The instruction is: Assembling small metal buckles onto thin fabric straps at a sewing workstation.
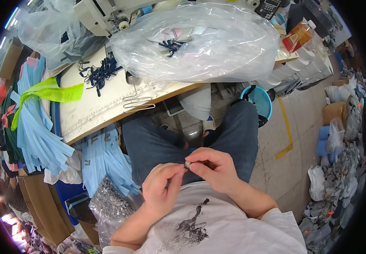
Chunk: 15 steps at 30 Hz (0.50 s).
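Over my lap, both hands meet at a small, round, silvery metal piece [187,164] that looks like a bobbin case. My right hand [216,168] pinches it between thumb and forefinger. From the other side, the thumb and fingertips of my left hand [162,184] close on its lower left edge. Its finer detail is too small to make out. Beyond my knees stands a white sewing table [94,114], and a sewing machine [100,17] is at its far side.
A big clear plastic bag [216,46] covers much of the tabletop, beside dark blue cords [100,74]. Light blue fabric strips [35,127] hang at the left under a lime-green strip [43,95]. A turquoise basket [261,101] stands right of my knee; grey scraps [335,182] heap farther right.
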{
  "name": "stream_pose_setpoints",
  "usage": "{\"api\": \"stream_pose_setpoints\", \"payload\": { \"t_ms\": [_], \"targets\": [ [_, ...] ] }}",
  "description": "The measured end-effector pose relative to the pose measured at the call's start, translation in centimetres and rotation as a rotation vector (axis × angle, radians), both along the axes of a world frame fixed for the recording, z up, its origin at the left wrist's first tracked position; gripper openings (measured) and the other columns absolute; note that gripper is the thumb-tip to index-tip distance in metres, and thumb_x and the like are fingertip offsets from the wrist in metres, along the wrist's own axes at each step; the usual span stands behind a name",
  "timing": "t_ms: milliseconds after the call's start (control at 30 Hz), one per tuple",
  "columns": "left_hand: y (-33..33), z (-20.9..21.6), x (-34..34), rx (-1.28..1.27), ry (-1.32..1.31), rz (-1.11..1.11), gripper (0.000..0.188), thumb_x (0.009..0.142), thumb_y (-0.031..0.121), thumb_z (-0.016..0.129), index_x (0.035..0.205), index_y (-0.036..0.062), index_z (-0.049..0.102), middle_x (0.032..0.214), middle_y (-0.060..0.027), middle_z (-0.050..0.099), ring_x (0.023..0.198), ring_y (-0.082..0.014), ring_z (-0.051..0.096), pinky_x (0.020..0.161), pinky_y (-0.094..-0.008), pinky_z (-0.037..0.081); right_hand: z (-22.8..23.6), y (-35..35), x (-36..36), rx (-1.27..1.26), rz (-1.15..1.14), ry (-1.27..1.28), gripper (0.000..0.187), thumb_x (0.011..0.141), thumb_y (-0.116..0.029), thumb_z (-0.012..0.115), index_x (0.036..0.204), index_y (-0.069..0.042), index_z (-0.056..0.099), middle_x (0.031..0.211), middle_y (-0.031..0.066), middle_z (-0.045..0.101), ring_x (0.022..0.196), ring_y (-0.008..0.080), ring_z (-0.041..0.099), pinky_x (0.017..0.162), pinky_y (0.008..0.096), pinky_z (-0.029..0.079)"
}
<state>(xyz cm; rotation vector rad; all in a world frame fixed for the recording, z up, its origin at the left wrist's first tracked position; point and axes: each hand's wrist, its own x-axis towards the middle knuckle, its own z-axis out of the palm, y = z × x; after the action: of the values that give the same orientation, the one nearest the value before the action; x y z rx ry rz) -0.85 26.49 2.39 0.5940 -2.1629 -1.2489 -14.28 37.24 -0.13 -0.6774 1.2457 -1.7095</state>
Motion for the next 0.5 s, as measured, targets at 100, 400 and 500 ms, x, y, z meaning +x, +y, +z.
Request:
{"api": "stream_pose_setpoints", "payload": {
  "t_ms": [100,400,500],
  "targets": [
    [-0.02,0.07,0.12,-0.017,0.002,0.004,0.019,0.078,-0.009,0.066,0.094,-0.0003,0.062,0.083,-0.0118,0.067,0.070,-0.0237,0.064,0.061,-0.0283,0.048,0.27,0.10,-0.08,0.001,0.003,0.060,0.018,0.089,-0.001,0.063,0.107,-0.001,0.066,0.095,0.0054,0.064,0.078,0.0062,0.059,0.065,0.0188,0.046],
    [0.03,-0.48,-0.38,-0.032,0.014,-0.011,0.018,0.079,-0.009,0.065,0.094,-0.0001,0.061,0.081,-0.0104,0.065,0.066,-0.0217,0.060,0.057,-0.0280,0.045,0.15,0.11,-0.27,-0.030,-0.038,0.329,0.019,0.087,-0.001,0.066,0.105,-0.003,0.067,0.092,0.0059,0.065,0.072,0.0086,0.058,0.060,0.0201,0.045],
    [0.02,-0.58,-0.47,-0.058,0.022,-0.016,0.018,0.079,-0.009,0.065,0.093,-0.0002,0.061,0.081,-0.0103,0.065,0.066,-0.0217,0.060,0.057,-0.0282,0.045,0.28,0.15,-0.27,-0.008,-0.051,0.395,0.020,0.085,-0.001,0.067,0.105,-0.003,0.068,0.091,0.0068,0.065,0.072,0.0104,0.059,0.060,0.0207,0.046]
  ]
}}
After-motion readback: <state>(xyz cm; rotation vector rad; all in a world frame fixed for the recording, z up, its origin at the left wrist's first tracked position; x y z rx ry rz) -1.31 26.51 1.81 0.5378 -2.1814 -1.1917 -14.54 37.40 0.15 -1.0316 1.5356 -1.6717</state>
